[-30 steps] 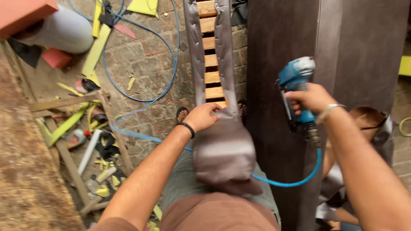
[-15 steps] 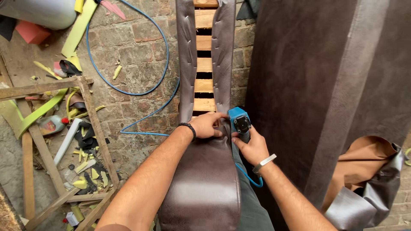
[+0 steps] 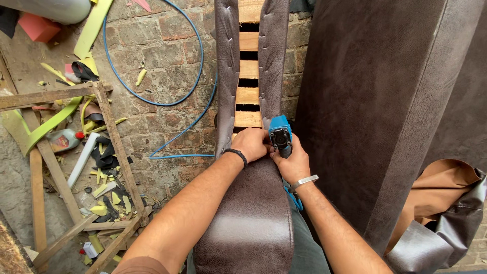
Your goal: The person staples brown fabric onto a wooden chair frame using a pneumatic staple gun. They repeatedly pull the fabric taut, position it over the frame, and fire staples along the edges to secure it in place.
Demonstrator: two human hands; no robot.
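- Here the left hand (image 3: 252, 143) presses down, fingers curled, on the dark brown leather-covered furniture piece (image 3: 248, 213), at the edge where its wooden slats (image 3: 247, 96) begin.
- The right hand (image 3: 291, 162) grips a blue pneumatic staple gun (image 3: 280, 134), just beside the left.
- A blue air hose (image 3: 152, 99) loops across the brick floor (image 3: 167, 56).

Open brick floor (image 3: 167, 66) lies left of the padded arm piece (image 3: 248, 213), crossed only by a blue hose (image 3: 152, 101). A tall upholstered panel (image 3: 380, 101) blocks the right side (just beside the arm piece). Further left, a wooden frame (image 3: 109, 127) and foam scraps (image 3: 104, 195) clutter passage.
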